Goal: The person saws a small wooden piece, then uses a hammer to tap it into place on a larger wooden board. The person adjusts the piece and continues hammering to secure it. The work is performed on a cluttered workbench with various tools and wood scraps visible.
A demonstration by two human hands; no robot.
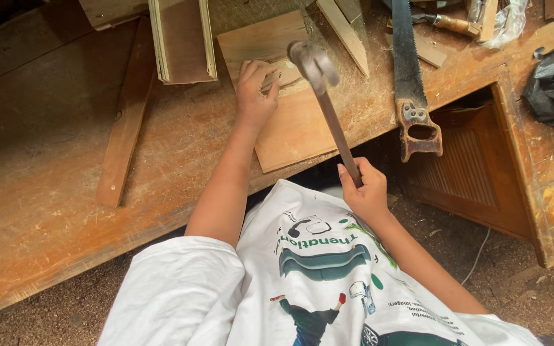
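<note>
A worn, scratched wooden workbench [46, 192] stands over a floor [514, 269] strewn with sawdust.

Your left arm stretches forward, nearly straight, bare below a white short sleeve. Your left hand [256, 90] lies palm down, fingers curled at the tips and pressing flat. Your right arm bends at the elbow and angles up toward your left hand; your right hand [365, 189] sits nearer your chest, fingers wrapped tight in a fist, thumb uppermost.
</note>
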